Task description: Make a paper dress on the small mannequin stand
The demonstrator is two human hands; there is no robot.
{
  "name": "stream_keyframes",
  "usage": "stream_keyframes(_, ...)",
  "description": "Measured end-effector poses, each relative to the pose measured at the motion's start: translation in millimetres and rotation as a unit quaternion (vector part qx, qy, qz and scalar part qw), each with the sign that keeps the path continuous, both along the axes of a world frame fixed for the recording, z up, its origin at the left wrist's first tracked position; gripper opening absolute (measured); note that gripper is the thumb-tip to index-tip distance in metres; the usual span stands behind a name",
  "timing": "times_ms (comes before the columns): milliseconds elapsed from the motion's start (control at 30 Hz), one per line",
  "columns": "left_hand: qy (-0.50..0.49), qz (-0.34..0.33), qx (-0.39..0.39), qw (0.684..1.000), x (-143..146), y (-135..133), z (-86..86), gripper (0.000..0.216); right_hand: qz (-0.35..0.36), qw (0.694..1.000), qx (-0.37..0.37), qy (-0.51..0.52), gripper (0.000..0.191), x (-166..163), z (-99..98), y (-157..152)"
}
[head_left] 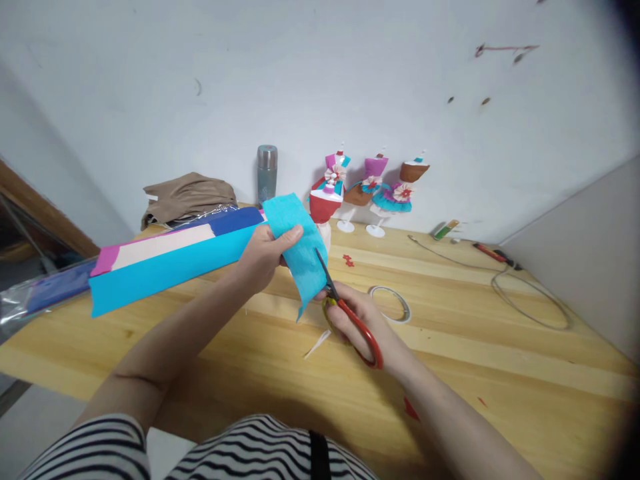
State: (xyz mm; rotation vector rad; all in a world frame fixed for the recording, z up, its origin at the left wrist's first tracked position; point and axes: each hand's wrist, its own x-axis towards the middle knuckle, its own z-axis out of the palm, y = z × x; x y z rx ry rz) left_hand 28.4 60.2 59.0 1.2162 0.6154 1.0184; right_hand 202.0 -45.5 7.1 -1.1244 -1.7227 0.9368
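Observation:
My left hand (267, 257) pinches a strip of turquoise crepe paper (300, 240), thumb on top, and holds it up above the table. My right hand (353, 310) is closed round the red and yellow handles of a pair of scissors (357, 327). One dark blade lies across the front of the paper near its right edge; the other blade is hidden behind it. Just behind the paper stands a small mannequin with a red top (324, 207), its lower part partly covered by the strip.
Folded sheets of crepe paper (170, 270) lie to the left, beside a brown cloth (190, 195) and a flask (267, 175). Dressed mannequins (393, 193) stand along the wall. A tape roll (390, 305), a glue stick (446, 230), a cable (515, 303) and paper scraps (349, 261) are on the right.

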Motion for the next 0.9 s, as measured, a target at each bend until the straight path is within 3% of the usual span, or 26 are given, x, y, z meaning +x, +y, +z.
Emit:
stream_keyframes(267, 0.004, -0.020, 0.009, 1.000, 1, 0, -0.6, 0.039, 0.065, 0.994, -0.045, 0.077, 0.056, 7, -10.7, 2)
stream_keyframes(700, 0.027, -0.056, 0.023, 0.998, -3, 4, -1.5, 0.039, 0.070, 0.992, -0.052, 0.096, 0.057, 8, -12.9, 2)
stream_keyframes(900, 0.029, -0.041, 0.027, 0.998, 0, -3, -0.8, 0.039, 0.053, 0.994, -0.040, 0.088, 0.054, 4, -8.3, 0)
